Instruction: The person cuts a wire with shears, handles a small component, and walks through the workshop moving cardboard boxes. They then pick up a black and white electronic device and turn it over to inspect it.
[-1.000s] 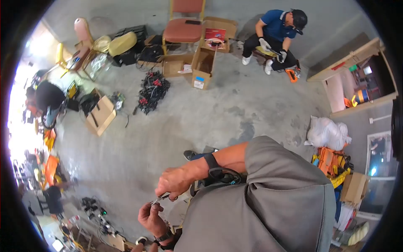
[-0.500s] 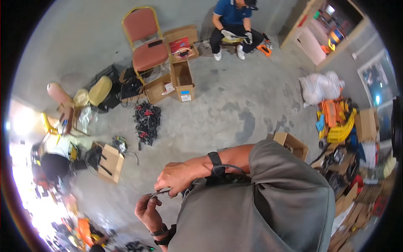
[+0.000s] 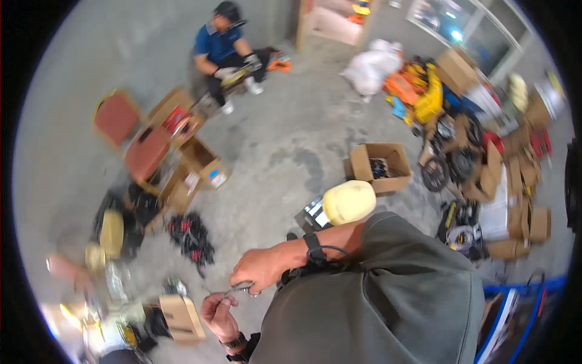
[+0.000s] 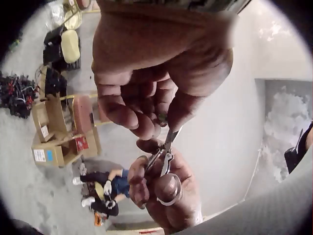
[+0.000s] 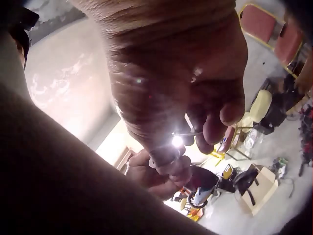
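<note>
Small metal scissors (image 3: 244, 286) are gripped by my right hand (image 3: 262, 270), above and right of my left hand (image 3: 219, 316) in the head view. The left wrist view shows the right thumb through a loop of the scissors (image 4: 166, 164), whose blades point at my left fingertips. Thumb and fingers of my left hand (image 4: 151, 68) pinch a small greenish item (image 4: 163, 117), mostly hidden between them. In the right wrist view, my right hand (image 5: 176, 78) covers most of the tool, and a bright glint blurs the part between the hands.
Ahead, a gloved person (image 3: 221, 51) sits near a red chair (image 3: 147, 153) and open boxes (image 3: 203, 162). Black cables (image 3: 191, 239) lie on the floor. To the right are a yellow seat (image 3: 349, 201), an open carton (image 3: 381, 167) and a pile of wheels and cardboard (image 3: 464, 162).
The head view has swung round, so the seated person and chair stand further left and the yellow seat and right-hand pile show. Both hands stay close together at the scissors.
</note>
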`<act>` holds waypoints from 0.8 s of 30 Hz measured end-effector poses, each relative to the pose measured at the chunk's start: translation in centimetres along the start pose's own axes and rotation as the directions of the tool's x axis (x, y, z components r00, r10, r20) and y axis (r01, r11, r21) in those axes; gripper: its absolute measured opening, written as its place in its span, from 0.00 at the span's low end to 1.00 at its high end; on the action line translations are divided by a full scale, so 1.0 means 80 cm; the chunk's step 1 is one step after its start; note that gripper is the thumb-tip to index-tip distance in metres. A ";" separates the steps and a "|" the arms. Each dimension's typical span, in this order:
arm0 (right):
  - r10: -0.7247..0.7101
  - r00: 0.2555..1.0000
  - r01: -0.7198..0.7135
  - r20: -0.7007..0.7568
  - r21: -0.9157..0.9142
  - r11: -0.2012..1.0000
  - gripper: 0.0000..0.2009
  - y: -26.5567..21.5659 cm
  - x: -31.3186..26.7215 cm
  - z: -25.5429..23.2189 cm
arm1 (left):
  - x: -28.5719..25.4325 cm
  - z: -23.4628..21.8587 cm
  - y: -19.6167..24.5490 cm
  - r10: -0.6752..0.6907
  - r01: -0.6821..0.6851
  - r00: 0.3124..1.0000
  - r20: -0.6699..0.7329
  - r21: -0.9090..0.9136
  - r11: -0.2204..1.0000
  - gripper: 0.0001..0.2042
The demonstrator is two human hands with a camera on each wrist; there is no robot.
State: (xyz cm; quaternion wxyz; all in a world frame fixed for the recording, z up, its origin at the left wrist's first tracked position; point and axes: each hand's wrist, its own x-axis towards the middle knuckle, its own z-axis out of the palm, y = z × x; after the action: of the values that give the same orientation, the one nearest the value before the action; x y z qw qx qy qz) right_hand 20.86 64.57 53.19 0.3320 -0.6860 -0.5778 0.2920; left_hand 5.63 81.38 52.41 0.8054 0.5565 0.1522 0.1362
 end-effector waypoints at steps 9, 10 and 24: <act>0.209 0.800 -0.208 -0.562 0.067 0.976 0.16 0.048 -0.122 -0.067 | 0.157 0.143 -0.004 -0.275 0.150 0.870 0.410 0.311 0.939 0.04; 0.230 0.760 -0.222 -0.608 0.089 0.971 0.16 0.056 -0.135 -0.075 | 0.176 0.162 -0.010 -0.312 0.160 0.846 0.433 0.351 0.923 0.03; 0.536 0.106 -0.454 -0.837 0.439 0.776 0.18 0.019 -0.160 -0.036 | 0.276 0.263 -0.069 -0.338 -0.026 0.165 0.927 0.346 0.938 0.07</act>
State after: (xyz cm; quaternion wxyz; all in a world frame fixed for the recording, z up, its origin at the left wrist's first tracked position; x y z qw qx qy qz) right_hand 21.94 51.41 53.98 0.5086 -0.8596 0.0021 -0.0496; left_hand 34.48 70.09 52.18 0.6355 0.6032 -0.3224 -0.3582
